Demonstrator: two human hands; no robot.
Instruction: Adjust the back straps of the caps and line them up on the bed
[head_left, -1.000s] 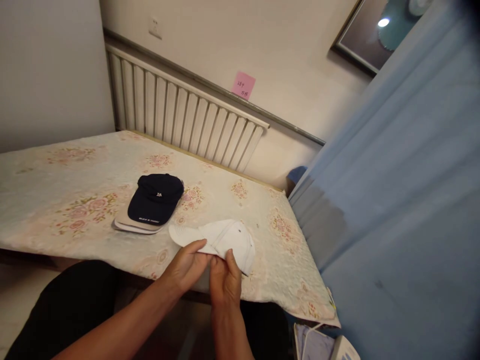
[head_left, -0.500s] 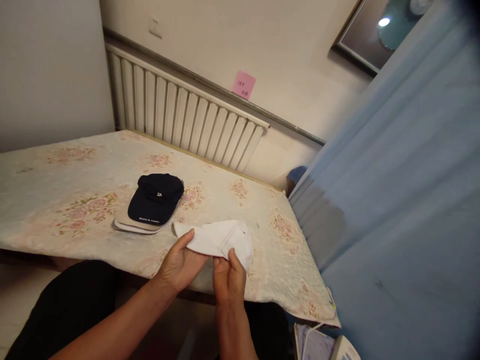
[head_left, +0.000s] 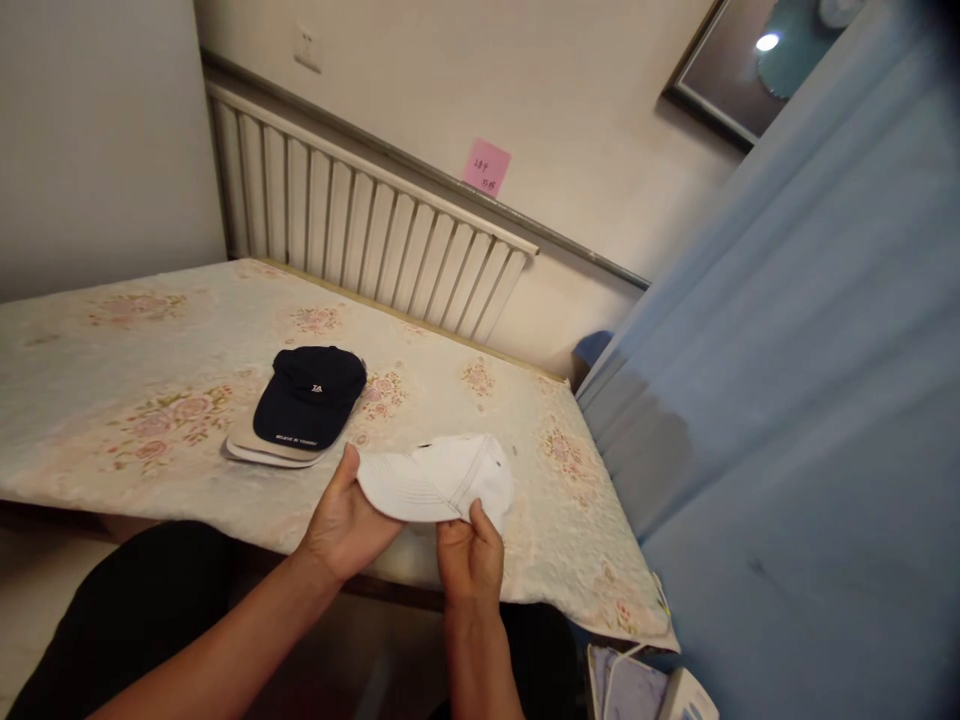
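Note:
A white baseball cap (head_left: 439,478) is held between both hands over the front edge of the bed, its brim to the left and its crown to the right. My left hand (head_left: 349,525) cups the brim from below, the thumb at its outer edge. On the crown's near lower edge, my right hand (head_left: 472,555) grips with the thumb on top and the fingers underneath. Left of it lies a dark navy cap (head_left: 311,398) with small white lettering, stacked on a light-coloured cap (head_left: 244,440) of which mostly the brim shows.
The caps are above a quilted floral bedspread (head_left: 187,340). Behind it run a white radiator (head_left: 360,220) and a wall with a pink note (head_left: 487,167). A blue curtain (head_left: 787,400) hangs at the right. A white device (head_left: 686,695) with a cord sits low at the right.
The white cap has turned so more of its brim's stitched surface shows. My left hand has shifted slightly left along the brim, and my right hand slightly right.

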